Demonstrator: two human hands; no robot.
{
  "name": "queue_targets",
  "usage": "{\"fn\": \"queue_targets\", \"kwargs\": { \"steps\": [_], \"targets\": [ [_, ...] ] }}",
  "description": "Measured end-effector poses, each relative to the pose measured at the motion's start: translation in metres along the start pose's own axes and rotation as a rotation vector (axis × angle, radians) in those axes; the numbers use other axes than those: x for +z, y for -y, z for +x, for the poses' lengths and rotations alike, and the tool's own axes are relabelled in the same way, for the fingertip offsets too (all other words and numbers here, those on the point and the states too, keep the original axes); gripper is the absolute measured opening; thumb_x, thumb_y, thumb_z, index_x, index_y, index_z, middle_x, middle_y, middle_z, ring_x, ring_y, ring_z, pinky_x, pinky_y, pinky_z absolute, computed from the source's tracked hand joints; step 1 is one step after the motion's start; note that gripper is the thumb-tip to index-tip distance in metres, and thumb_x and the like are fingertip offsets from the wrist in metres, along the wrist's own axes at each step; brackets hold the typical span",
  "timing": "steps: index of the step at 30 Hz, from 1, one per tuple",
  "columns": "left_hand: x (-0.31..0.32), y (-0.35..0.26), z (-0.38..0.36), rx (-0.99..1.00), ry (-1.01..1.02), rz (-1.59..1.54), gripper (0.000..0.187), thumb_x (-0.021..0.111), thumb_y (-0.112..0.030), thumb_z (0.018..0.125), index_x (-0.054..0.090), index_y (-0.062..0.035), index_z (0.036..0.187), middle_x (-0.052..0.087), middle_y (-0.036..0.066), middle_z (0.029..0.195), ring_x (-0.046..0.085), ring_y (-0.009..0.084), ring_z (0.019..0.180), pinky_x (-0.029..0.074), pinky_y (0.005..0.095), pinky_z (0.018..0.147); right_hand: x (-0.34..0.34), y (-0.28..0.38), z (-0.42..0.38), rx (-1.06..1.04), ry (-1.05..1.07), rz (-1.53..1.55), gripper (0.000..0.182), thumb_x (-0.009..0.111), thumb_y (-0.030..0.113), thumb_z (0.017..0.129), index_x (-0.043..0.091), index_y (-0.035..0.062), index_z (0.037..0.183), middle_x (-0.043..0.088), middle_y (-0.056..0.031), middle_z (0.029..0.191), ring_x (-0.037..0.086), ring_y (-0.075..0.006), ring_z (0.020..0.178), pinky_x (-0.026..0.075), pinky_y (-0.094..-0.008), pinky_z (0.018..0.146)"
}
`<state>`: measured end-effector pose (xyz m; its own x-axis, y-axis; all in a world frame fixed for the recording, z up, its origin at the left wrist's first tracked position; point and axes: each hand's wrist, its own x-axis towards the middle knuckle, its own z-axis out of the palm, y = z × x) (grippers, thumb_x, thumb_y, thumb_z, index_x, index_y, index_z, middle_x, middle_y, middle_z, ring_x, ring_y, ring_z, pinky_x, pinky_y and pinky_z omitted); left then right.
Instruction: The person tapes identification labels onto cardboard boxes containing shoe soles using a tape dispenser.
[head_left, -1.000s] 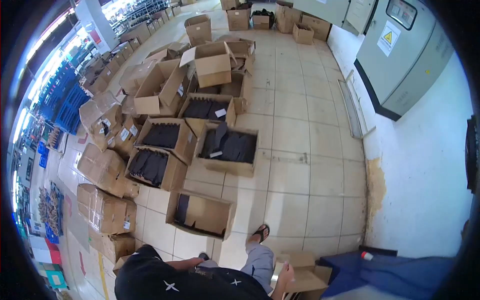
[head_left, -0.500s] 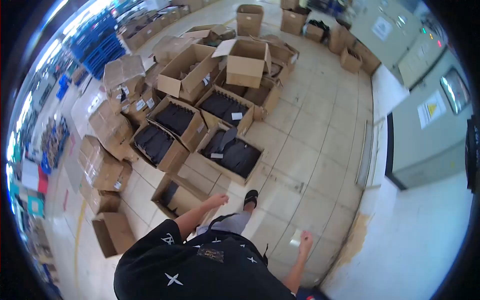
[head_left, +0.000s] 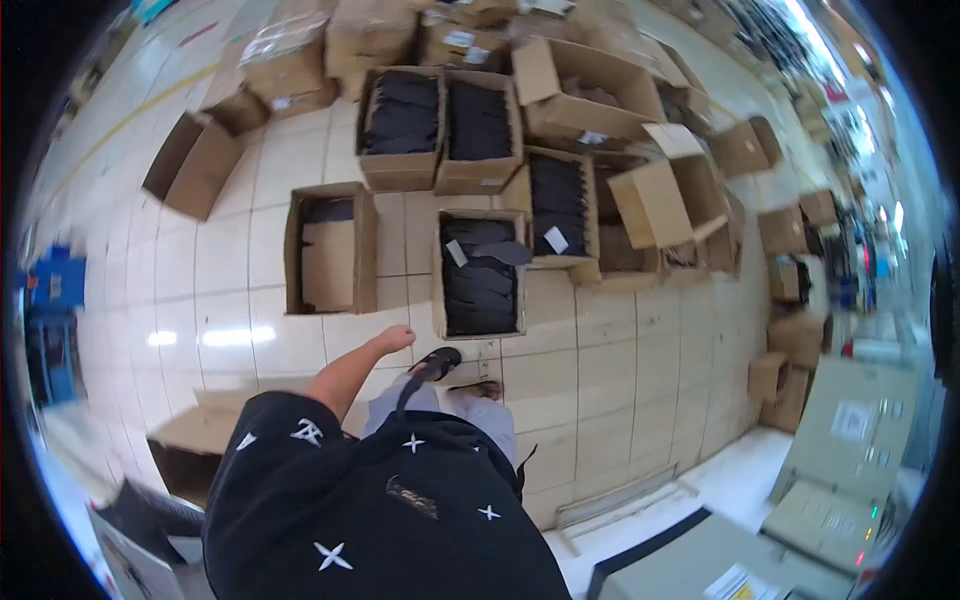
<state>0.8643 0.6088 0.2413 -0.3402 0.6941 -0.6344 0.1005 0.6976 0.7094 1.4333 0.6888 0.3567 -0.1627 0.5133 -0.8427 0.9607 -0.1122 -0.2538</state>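
My left hand (head_left: pixel 397 338) hangs above the tiled floor with its fingers curled in. It is nearest to an open carton (head_left: pixel 366 260) with a little dark material at one end, and to a carton packed with dark flat pieces (head_left: pixel 480 295). On those pieces lie a loose dark piece (head_left: pixel 503 252) and a small pale label (head_left: pixel 457 253). Whether my left hand holds anything small cannot be made out. My right hand is out of view.
Behind stand more cartons of dark pieces (head_left: pixel 402 115), (head_left: pixel 478 120) and an open flapped carton (head_left: pixel 648 205). An empty carton (head_left: pixel 195 165) is at the left, another (head_left: pixel 190 450) at lower left. Grey cabinets (head_left: pixel 850 430) stand at the right.
The view has turned, so the cartons now lie straight ahead and the cabinets at lower right. My right hand has left the view. Both feet now show beside the nearest packed carton.
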Motion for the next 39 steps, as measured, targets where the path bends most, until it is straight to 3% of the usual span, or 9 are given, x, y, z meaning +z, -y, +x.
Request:
{"fn": "queue_targets", "kwargs": {
  "steps": [3, 7, 10, 15, 23, 27, 34, 36, 39],
  "targets": [
    [0.028, -0.015, -0.04, -0.224, 0.036, -0.722, 0.038, 0.057, -0.037, 0.087, 0.066, -0.0034, 0.102, 0.07, 0.01, 0.094, 0.066, 0.0205, 0.08, 0.051, 0.0372, 0.068, -0.086, 0.014, 0.057, -0.065, 0.131, -0.167, 0.034, 0.057, 0.031, 0.089, 0.066, 0.0004, 0.1, 0.066, -0.024, 0.097, 0.063, -0.0392, 0.089, 0.051, -0.0478, 0.077],
    [0.099, 0.086, -0.052, -0.115, -0.262, -0.476, 0.028, 0.056, -0.031, 0.089, 0.064, -0.0066, 0.101, 0.068, 0.009, 0.09, 0.063, 0.0205, 0.071, 0.049, 0.0361, 0.06, -0.202, 0.035, 0.169, -0.133, 0.303, -0.479, 0.035, 0.057, 0.031, 0.089, 0.066, -0.0001, 0.103, 0.066, -0.0248, 0.101, 0.063, -0.0393, 0.092, 0.051, -0.0479, 0.078],
    [0.125, 0.037, -0.09, -0.803, -0.435, -0.862, 0.024, 0.057, -0.027, 0.087, 0.065, -0.0079, 0.101, 0.068, 0.007, 0.089, 0.061, 0.0212, 0.062, 0.047, 0.0347, 0.052, -0.286, 0.056, 0.296, -0.19, -0.113, -0.693, 0.037, 0.057, 0.032, 0.089, 0.065, -0.0003, 0.107, 0.066, -0.0226, 0.103, 0.063, -0.0378, 0.094, 0.051, -0.0484, 0.079],
    [0.126, -0.01, -0.059, -0.724, -0.367, -0.503, 0.039, 0.061, -0.027, 0.083, 0.064, -0.0058, 0.116, 0.069, 0.011, 0.095, 0.067, 0.0235, 0.073, 0.051, 0.0387, 0.056, -0.386, 0.225, 0.286, -0.542, -0.444, -0.039, 0.028, 0.052, 0.027, 0.099, 0.061, 0.0015, 0.106, 0.067, -0.0184, 0.095, 0.065, -0.0325, 0.087, 0.049, -0.0414, 0.074],
    [0.122, 0.012, 0.187, -0.663, -0.463, -0.185, 0.059, 0.068, -0.034, 0.078, 0.058, 0.006, 0.12, 0.067, 0.017, 0.106, 0.065, 0.0305, 0.097, 0.053, 0.0478, 0.081, -0.262, 0.211, 0.386, -0.409, 0.003, 1.44, 0.027, 0.055, 0.025, 0.101, 0.055, 0.0033, 0.117, 0.061, -0.0046, 0.114, 0.058, -0.0151, 0.101, 0.048, -0.0279, 0.087],
    [0.148, 0.058, 0.219, -0.423, -0.217, 0.134, 0.045, 0.06, -0.036, 0.076, 0.071, 0.0052, 0.088, 0.068, 0.025, 0.079, 0.069, 0.035, 0.068, 0.057, 0.038, 0.067, -0.215, 0.169, 0.465, -0.457, -0.186, 0.999, 0.027, 0.049, 0.021, 0.103, 0.055, 0.0019, 0.12, 0.06, -0.0067, 0.115, 0.056, -0.0158, 0.106, 0.045, -0.0305, 0.093],
    [0.162, 0.073, 0.232, -0.139, 0.076, 0.813, 0.021, 0.066, -0.018, 0.071, 0.066, 0.0023, 0.074, 0.067, 0.028, 0.088, 0.07, 0.0383, 0.08, 0.055, 0.0452, 0.065, -0.195, 0.171, 0.439, -0.507, -0.396, 1.123, 0.029, 0.049, 0.023, 0.103, 0.054, 0.0009, 0.121, 0.06, -0.0088, 0.116, 0.055, -0.0168, 0.106, 0.043, -0.0299, 0.095],
    [0.182, 0.08, 0.246, -0.071, 0.125, 0.79, 0.024, 0.065, -0.022, 0.073, 0.069, 0.0013, 0.079, 0.069, 0.025, 0.089, 0.07, 0.0377, 0.076, 0.055, 0.0449, 0.064, -0.185, 0.175, 0.454, -0.535, -0.409, 1.085, 0.029, 0.049, 0.024, 0.103, 0.056, 0.001, 0.119, 0.06, -0.0083, 0.113, 0.055, -0.0161, 0.104, 0.043, -0.0296, 0.093],
    [0.221, 0.012, 0.212, -0.441, -0.006, -0.264, 0.045, 0.059, -0.037, 0.085, 0.069, 0.0033, 0.103, 0.07, 0.021, 0.091, 0.069, 0.0309, 0.083, 0.054, 0.0405, 0.074, -0.179, 0.161, 0.459, -0.532, -0.376, 0.956, 0.028, 0.049, 0.024, 0.103, 0.057, 0.001, 0.117, 0.061, -0.0082, 0.112, 0.056, -0.016, 0.102, 0.044, -0.0298, 0.091]
  ]
}}
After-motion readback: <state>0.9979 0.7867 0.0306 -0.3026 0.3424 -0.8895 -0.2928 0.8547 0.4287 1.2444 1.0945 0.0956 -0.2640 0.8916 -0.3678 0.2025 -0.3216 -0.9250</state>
